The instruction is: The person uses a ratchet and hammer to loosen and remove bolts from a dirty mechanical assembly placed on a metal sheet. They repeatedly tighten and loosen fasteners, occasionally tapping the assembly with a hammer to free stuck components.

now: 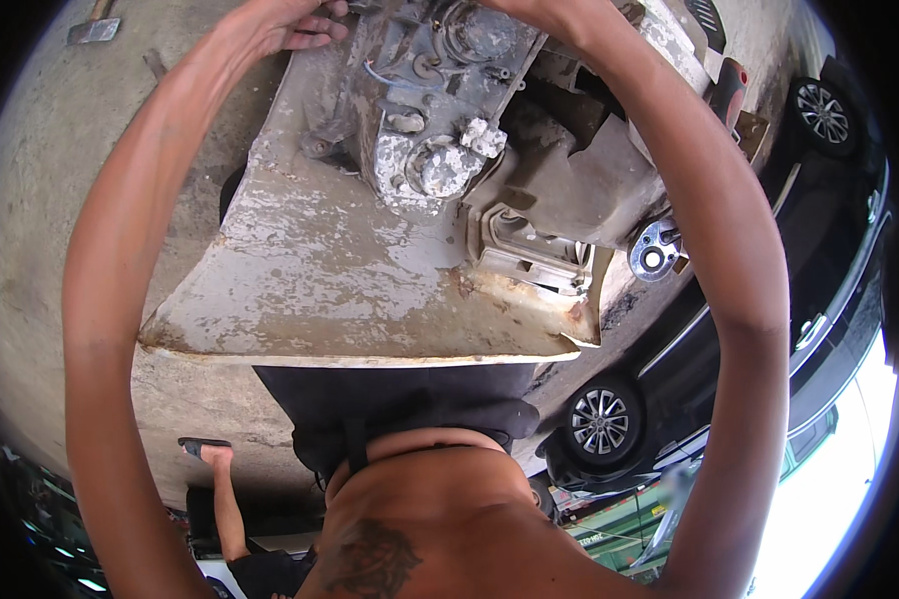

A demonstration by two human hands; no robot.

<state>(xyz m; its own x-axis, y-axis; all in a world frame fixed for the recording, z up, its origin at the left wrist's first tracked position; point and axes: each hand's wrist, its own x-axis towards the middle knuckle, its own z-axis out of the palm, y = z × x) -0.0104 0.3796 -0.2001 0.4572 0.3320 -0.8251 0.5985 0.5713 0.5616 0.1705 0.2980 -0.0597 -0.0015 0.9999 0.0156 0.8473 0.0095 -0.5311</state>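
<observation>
A worn car body panel (310,270) with peeling pale paint lies before me, its near edge close to my waist. Attached to its far part is a grimy headlight unit (420,110), back side up, with round covers and a thin wire. My left hand (305,28) reaches over the panel's left edge beside the unit. Its visible fingers are loosely bent and a little apart, with nothing seen in them; the top of the picture cuts part of it off. Only the base of my right hand (529,6) shows beyond the unit's far right; its fingers are out of the picture.
A brown plastic liner (569,190) sits right of the headlight unit. Near it rests a chrome ratchet head (653,252); a red and dark handle (731,85) shows past my right arm. A hammer (94,31) lies far left. A black car (689,369) stands right; someone's sandalled foot (210,447) shows lower left.
</observation>
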